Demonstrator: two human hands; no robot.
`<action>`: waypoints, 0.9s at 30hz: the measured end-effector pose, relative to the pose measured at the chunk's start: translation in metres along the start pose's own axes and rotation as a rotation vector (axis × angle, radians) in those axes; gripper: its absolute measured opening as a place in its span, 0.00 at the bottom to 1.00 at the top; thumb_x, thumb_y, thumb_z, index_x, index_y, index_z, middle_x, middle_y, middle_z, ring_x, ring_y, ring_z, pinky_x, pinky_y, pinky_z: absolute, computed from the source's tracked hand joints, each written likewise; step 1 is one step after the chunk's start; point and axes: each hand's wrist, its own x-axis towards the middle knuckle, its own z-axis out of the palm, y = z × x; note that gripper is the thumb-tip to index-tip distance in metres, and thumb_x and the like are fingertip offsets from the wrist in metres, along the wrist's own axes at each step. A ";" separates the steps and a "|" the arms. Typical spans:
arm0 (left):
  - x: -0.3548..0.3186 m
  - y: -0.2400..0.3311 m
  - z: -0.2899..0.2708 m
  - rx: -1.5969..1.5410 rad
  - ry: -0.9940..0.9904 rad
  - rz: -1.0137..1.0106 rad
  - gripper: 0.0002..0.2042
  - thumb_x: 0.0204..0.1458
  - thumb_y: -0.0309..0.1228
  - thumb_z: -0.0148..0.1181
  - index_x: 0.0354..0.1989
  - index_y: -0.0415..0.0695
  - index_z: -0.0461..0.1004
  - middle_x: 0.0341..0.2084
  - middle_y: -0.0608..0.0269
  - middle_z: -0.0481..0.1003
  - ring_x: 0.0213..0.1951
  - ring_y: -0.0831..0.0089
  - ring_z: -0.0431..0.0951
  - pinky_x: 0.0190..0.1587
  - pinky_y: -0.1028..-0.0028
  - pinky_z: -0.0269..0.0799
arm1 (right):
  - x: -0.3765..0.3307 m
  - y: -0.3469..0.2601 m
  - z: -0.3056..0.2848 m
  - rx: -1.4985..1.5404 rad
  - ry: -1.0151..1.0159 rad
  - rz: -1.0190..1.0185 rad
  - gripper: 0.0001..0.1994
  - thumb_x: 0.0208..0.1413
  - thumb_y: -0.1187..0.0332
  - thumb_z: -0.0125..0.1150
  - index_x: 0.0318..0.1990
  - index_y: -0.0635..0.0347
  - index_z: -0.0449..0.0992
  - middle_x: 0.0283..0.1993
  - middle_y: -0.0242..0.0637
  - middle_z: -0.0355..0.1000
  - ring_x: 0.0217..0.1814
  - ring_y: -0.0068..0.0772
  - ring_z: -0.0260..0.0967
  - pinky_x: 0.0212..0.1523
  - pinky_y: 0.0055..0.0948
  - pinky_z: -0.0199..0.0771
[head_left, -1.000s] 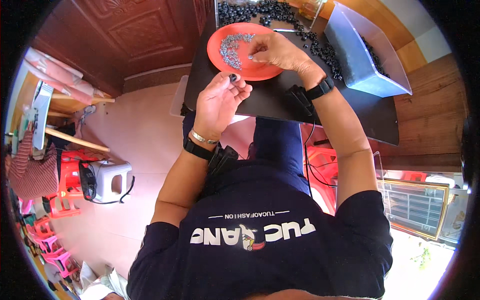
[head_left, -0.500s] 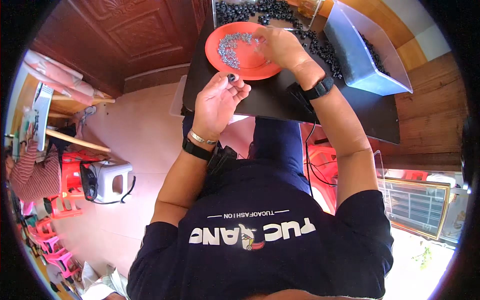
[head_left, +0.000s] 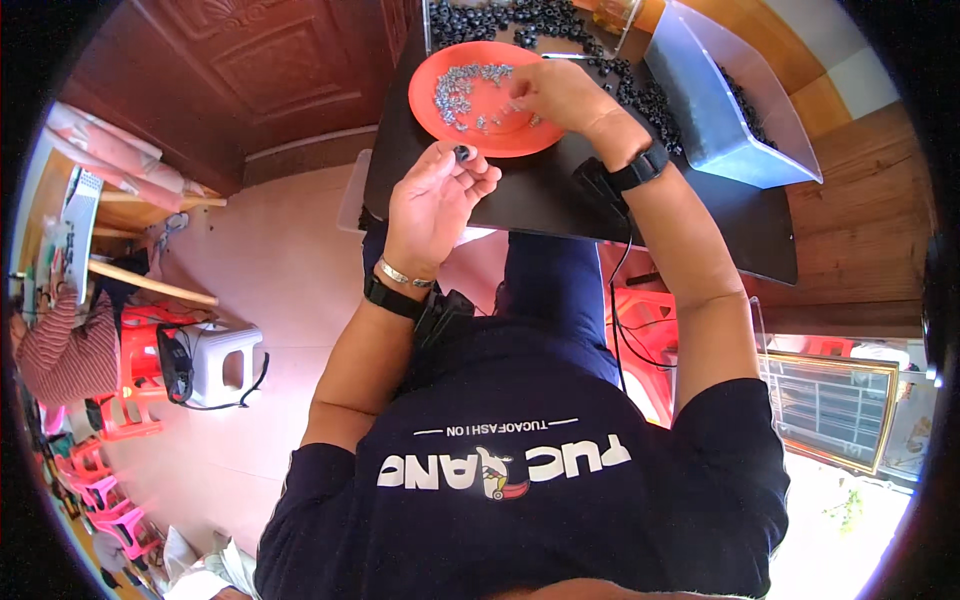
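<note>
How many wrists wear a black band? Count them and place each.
2. One black band sits on the left wrist, beside a thin silver bracelet; the other black band is on the right wrist, above the black table.

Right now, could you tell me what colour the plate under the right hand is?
The plate is orange-red, clearest in the head view.

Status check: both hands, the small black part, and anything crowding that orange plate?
Left hand pinches small black part. Right hand picks at silver screws on orange plate. Loose black parts crowd beyond it.
</note>
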 end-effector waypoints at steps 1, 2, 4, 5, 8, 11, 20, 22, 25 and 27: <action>0.001 0.000 0.001 -0.002 -0.003 -0.004 0.09 0.59 0.30 0.46 0.40 0.39 0.71 0.36 0.55 0.73 0.44 0.60 0.73 0.52 0.62 0.67 | -0.002 0.006 -0.001 -0.008 0.002 0.010 0.09 0.45 0.68 0.58 0.36 0.58 0.77 0.31 0.42 0.76 0.34 0.42 0.74 0.36 0.33 0.72; 0.000 0.000 0.001 0.002 0.015 0.004 0.09 0.59 0.30 0.46 0.40 0.39 0.71 0.36 0.55 0.73 0.44 0.60 0.74 0.52 0.62 0.67 | -0.002 0.002 -0.005 -0.007 0.000 0.010 0.09 0.45 0.68 0.58 0.36 0.58 0.77 0.31 0.42 0.76 0.34 0.42 0.74 0.36 0.33 0.72; -0.002 0.001 0.001 0.006 0.035 0.012 0.09 0.59 0.30 0.46 0.40 0.39 0.71 0.36 0.55 0.73 0.44 0.60 0.74 0.52 0.62 0.68 | -0.004 -0.006 -0.011 0.091 -0.056 0.031 0.10 0.45 0.68 0.58 0.36 0.59 0.77 0.32 0.43 0.76 0.34 0.42 0.74 0.37 0.33 0.72; -0.001 0.002 0.001 0.032 0.017 0.010 0.08 0.59 0.31 0.47 0.39 0.40 0.70 0.36 0.58 0.73 0.44 0.62 0.74 0.52 0.63 0.67 | -0.005 -0.008 -0.010 0.091 -0.055 0.034 0.10 0.45 0.68 0.58 0.36 0.59 0.77 0.32 0.43 0.76 0.34 0.42 0.74 0.37 0.33 0.72; -0.001 0.001 0.001 0.052 0.013 0.007 0.08 0.59 0.31 0.47 0.39 0.42 0.70 0.35 0.62 0.73 0.43 0.63 0.74 0.52 0.63 0.67 | -0.002 -0.018 -0.006 0.092 -0.013 -0.071 0.09 0.46 0.68 0.58 0.35 0.59 0.78 0.32 0.43 0.76 0.35 0.41 0.74 0.38 0.33 0.72; -0.002 0.001 0.001 0.022 0.019 0.009 0.08 0.59 0.31 0.46 0.39 0.40 0.70 0.36 0.58 0.73 0.43 0.62 0.74 0.52 0.63 0.67 | 0.002 -0.028 -0.003 0.101 -0.115 -0.041 0.09 0.45 0.69 0.58 0.34 0.60 0.78 0.31 0.44 0.76 0.36 0.42 0.74 0.39 0.35 0.72; -0.001 -0.001 0.000 -0.003 0.035 0.019 0.09 0.59 0.30 0.46 0.40 0.38 0.70 0.36 0.55 0.73 0.44 0.60 0.74 0.52 0.63 0.68 | 0.003 -0.025 -0.002 0.155 -0.140 -0.050 0.08 0.44 0.66 0.61 0.33 0.56 0.79 0.33 0.43 0.76 0.38 0.44 0.74 0.41 0.37 0.72; -0.002 0.000 -0.001 -0.020 0.042 0.026 0.09 0.59 0.30 0.46 0.40 0.39 0.70 0.36 0.56 0.73 0.44 0.61 0.73 0.52 0.63 0.67 | -0.001 -0.024 -0.011 0.404 -0.158 0.049 0.08 0.51 0.70 0.59 0.38 0.62 0.78 0.31 0.37 0.76 0.33 0.28 0.73 0.36 0.27 0.72; -0.001 -0.001 0.001 -0.008 0.003 0.014 0.10 0.60 0.31 0.45 0.40 0.39 0.70 0.36 0.56 0.73 0.43 0.61 0.73 0.52 0.63 0.67 | -0.005 -0.010 -0.009 0.675 -0.230 0.227 0.09 0.55 0.70 0.58 0.42 0.63 0.76 0.31 0.31 0.74 0.32 0.19 0.71 0.36 0.21 0.72; -0.001 0.000 0.001 0.024 0.006 0.014 0.10 0.60 0.31 0.45 0.40 0.39 0.70 0.36 0.56 0.73 0.44 0.61 0.73 0.52 0.63 0.67 | -0.009 -0.012 -0.010 0.740 -0.227 0.227 0.10 0.55 0.70 0.58 0.42 0.64 0.76 0.32 0.30 0.74 0.32 0.19 0.70 0.36 0.21 0.71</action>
